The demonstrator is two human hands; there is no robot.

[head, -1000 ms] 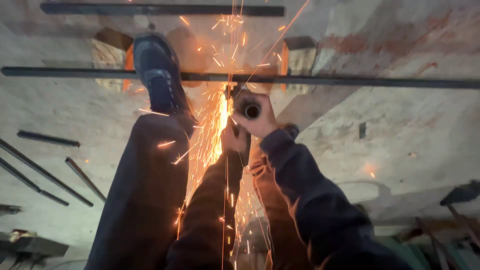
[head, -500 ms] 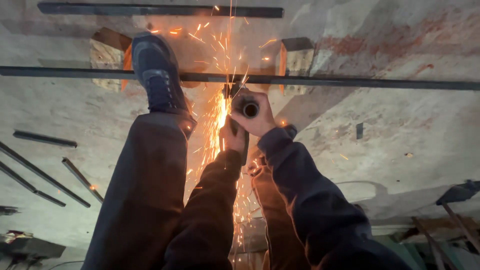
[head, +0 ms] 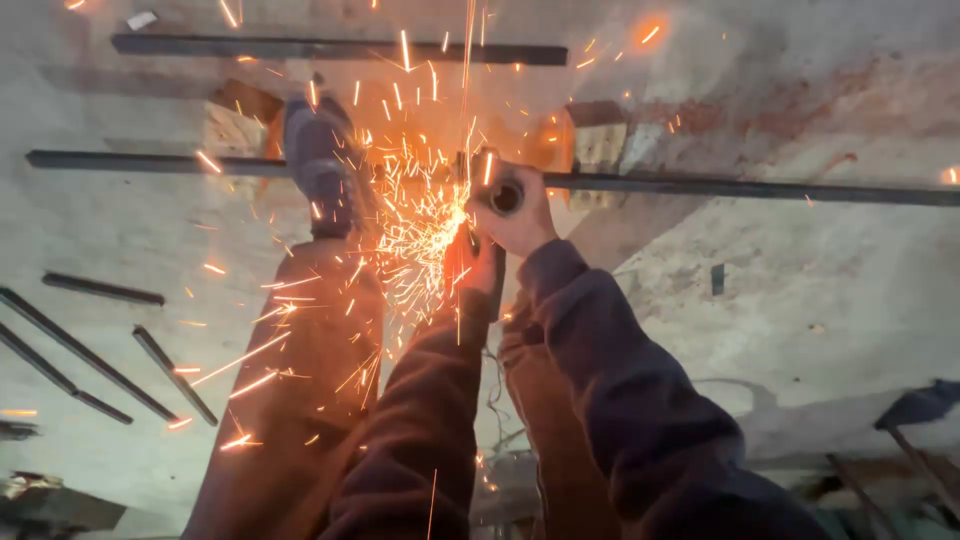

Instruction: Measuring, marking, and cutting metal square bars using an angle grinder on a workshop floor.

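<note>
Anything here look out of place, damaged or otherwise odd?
Yes. Sparks spray from the grinder straight onto the person's trouser leg and shoe, which is pinning the long metal bar. Both hands, right and left, look bare.

both arms are in long dark sleeves, kind of a navy sweatshirt fabric, thick and a bit rumpled, with ribbed cuffs bunched at the wrists. left hand (head: 470, 262) and right hand (head: 513, 212) are bare, no gloves. trousers look dark brownish in the orange glow, plain and loose. the left foot wears a dark blue shoe (head: 318, 165), scuffed, rounded toe.
</note>
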